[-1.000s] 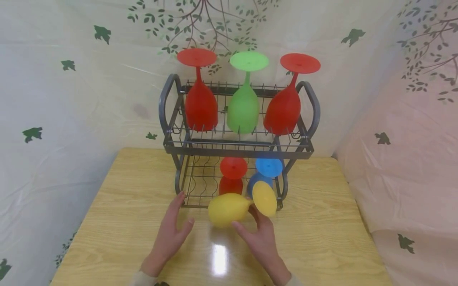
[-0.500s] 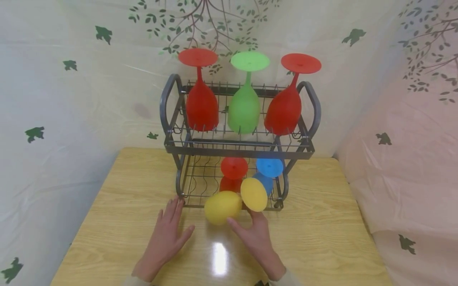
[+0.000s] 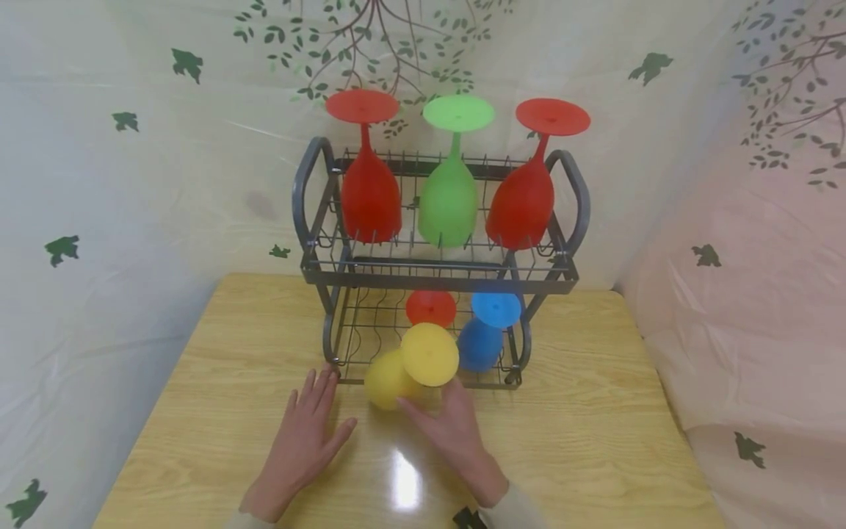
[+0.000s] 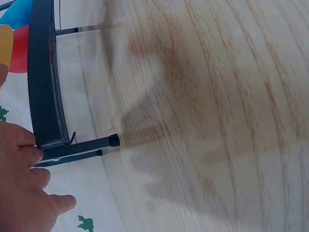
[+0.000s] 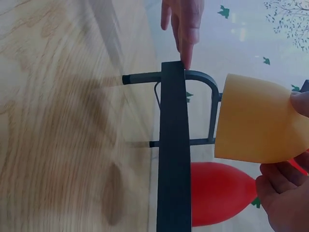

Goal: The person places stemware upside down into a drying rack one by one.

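Note:
My right hand (image 3: 452,433) grips a yellow plastic wine glass (image 3: 385,379) near its stem, tilted, with its foot up toward the camera. In the right wrist view the bowl (image 5: 258,121) stands above the lower shelf's front bar (image 5: 174,145), mouth toward the shelf. My left hand (image 3: 299,441) lies with fingers extended, its fingertips touching the front left corner of the dish rack (image 3: 439,282). Behind the yellow glass, an upside-down red wine glass (image 3: 431,307) is partly hidden on the lower shelf. Right of it stands an upside-down blue wine glass (image 3: 481,345).
On the upper shelf, a red glass (image 3: 372,195), a green glass (image 3: 449,202) and another red glass (image 3: 522,202) stand upside down. The rack is on a wooden table (image 3: 588,411), with a leaf-patterned curtain (image 3: 218,132) behind it.
The yellow wine glass has moved left, and its foot has swung left and turned to face up. My left hand has come to touch the rack's corner, its fingers now spread flatter.

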`<state>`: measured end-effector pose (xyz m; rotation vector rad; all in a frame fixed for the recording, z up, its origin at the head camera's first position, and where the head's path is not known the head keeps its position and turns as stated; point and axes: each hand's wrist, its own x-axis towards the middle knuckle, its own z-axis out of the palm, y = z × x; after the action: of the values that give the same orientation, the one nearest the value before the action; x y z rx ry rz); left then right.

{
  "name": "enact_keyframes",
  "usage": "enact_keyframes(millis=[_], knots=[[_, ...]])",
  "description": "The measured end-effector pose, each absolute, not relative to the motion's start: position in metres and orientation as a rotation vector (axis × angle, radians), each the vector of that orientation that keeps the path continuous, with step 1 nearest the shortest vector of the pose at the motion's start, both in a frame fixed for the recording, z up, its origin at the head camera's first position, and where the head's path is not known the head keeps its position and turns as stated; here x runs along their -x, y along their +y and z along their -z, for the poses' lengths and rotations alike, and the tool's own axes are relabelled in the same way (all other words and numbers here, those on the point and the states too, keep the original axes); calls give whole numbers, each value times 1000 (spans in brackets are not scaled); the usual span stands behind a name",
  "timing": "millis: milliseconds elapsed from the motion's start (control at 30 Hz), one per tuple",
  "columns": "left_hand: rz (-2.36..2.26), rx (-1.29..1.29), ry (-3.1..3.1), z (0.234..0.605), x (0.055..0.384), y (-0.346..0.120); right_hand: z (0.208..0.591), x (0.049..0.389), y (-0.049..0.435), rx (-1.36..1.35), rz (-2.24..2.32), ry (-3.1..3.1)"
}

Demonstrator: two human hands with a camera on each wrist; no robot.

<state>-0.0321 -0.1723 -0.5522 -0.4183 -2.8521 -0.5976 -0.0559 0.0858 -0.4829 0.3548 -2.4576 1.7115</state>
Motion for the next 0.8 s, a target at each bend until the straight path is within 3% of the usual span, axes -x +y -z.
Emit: enact_keyframes(millis=[800], knots=[[612,410,-2844,552,26,-172,477,80,47,-465,-1573,-2615]])
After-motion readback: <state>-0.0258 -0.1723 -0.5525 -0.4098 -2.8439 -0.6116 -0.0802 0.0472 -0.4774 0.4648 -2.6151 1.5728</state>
